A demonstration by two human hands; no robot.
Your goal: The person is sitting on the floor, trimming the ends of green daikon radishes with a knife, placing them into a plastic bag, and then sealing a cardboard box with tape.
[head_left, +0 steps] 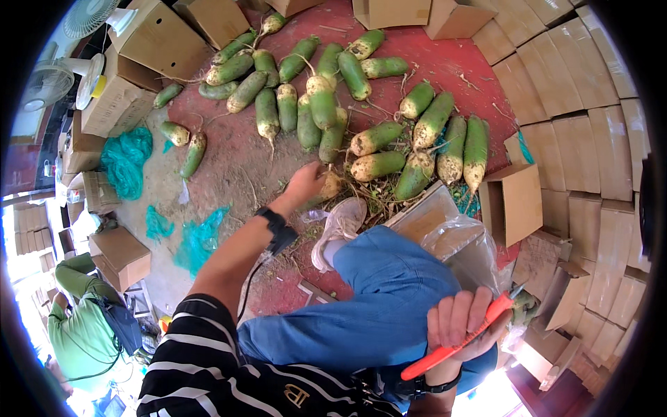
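Observation:
My left hand (308, 182) reaches forward to the near side of the radish pile, fingers closed on the pale, soil-stained end of a radish (333, 185); much of that radish is hidden. Just beyond lie several large green radishes with whitish, dirty root ends, such as one upright radish (322, 104) and one on its side (377, 167). My right hand (464, 325), raised over my right knee, grips a slim red-handled tool (439, 358) with a short thin metal tip. Whether that tip is a blade cannot be made out.
Cardboard boxes (549, 69) are stacked along the right, with open cartons (156, 38) at the far left. Teal plastic bags (128, 161) and plant scraps litter the floor. Clear plastic (462, 240) lies beside my knee. A person in green (87, 333) is at lower left, fans (48, 83) at upper left.

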